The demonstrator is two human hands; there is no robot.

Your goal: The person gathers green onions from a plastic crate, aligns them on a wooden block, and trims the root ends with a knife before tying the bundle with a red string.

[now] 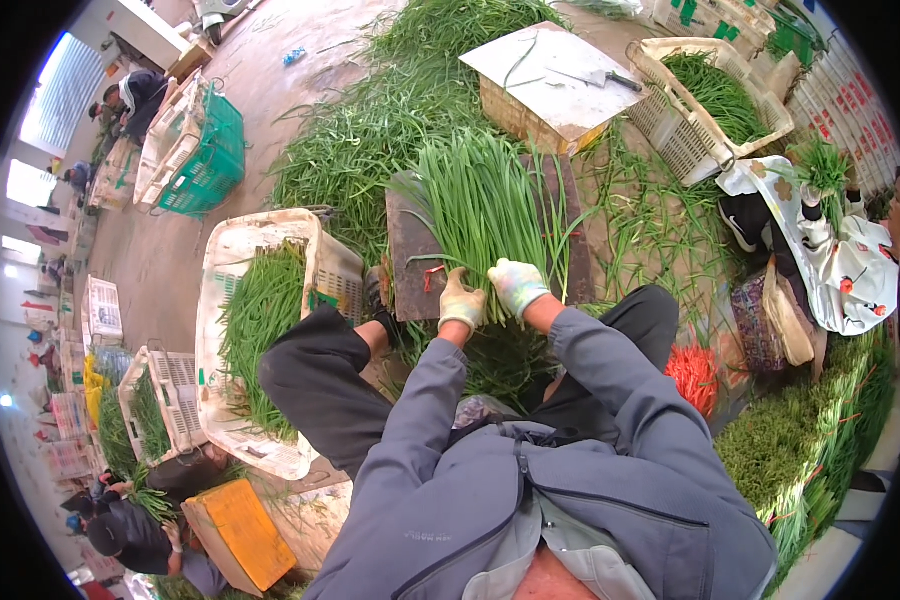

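A loose bunch of long green leaves, apparently garlic chives (487, 202), lies across a dark board (416, 225) in front of my knees. My left hand (463, 300), in a pale work glove, grips the left side of the bunch near its lower ends. On the other side my gloved right hand (519, 286) closes around the stalks, its fingers partly hidden. Between both hands the stalk ends hang over the board's near edge. A red tie (433, 277) lies on the board beside my left hand, and another red strip (561, 235) shows at the right.
A heap of loose greens (345, 161) spreads beyond the board. A knife (607, 78) rests on a white-topped box (547, 67). Plastic crates with greens stand left (315, 262) and right (686, 161). Red ties (691, 379) lie by my right knee. A co-worker (832, 240) sits at right.
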